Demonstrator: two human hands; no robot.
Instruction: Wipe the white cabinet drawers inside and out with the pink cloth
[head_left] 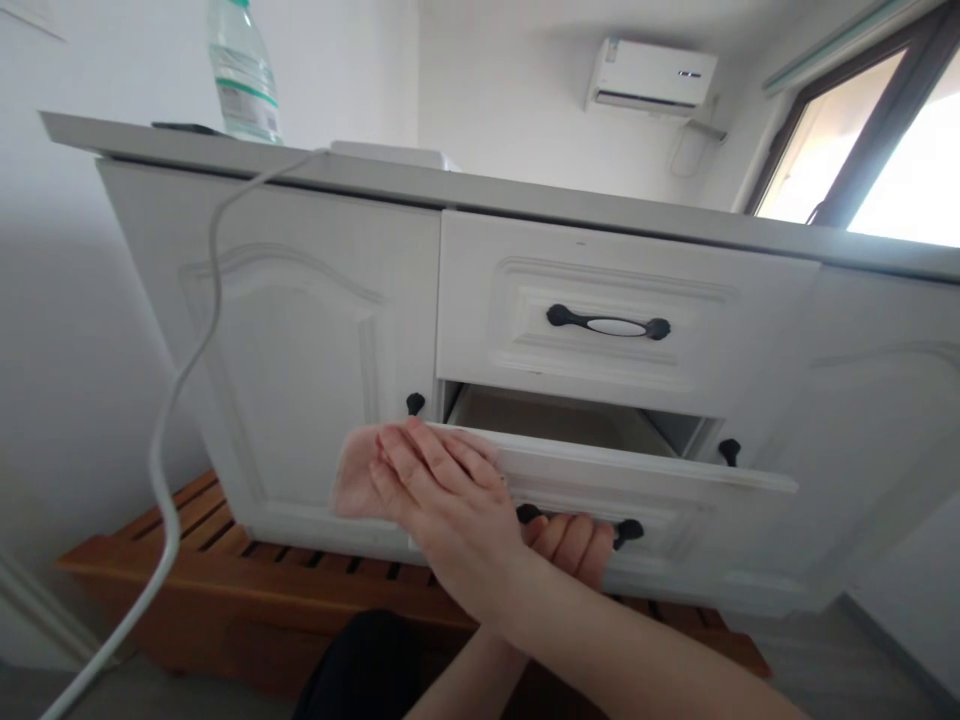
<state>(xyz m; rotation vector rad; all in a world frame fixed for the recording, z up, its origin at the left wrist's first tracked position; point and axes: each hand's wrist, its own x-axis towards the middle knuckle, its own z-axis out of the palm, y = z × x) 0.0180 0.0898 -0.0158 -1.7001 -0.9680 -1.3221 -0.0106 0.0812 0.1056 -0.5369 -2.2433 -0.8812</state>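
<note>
My forearms cross in front of a white drawer (pixel 660 490) that is pulled partly out of the cabinet. My left hand (pixel 574 545) comes from beneath the other arm, its fingers wrapped round the dark drawer handle (pixel 628 532). Over the drawer front's upper left corner, my right hand (pixel 442 480) presses a pink cloth (pixel 356 480), which drapes past the edge. Its fingers are together and bent over the top edge. Part of the drawer's inside (pixel 555 418) shows behind the front; the rest is hidden.
The closed upper drawer (pixel 622 280) is just above, with cabinet doors (pixel 292 350) at both sides. A white cable (pixel 214 260) hangs at the left. On the top stands a plastic bottle (pixel 244 80). Below is a wooden slatted bench (pixel 150 560).
</note>
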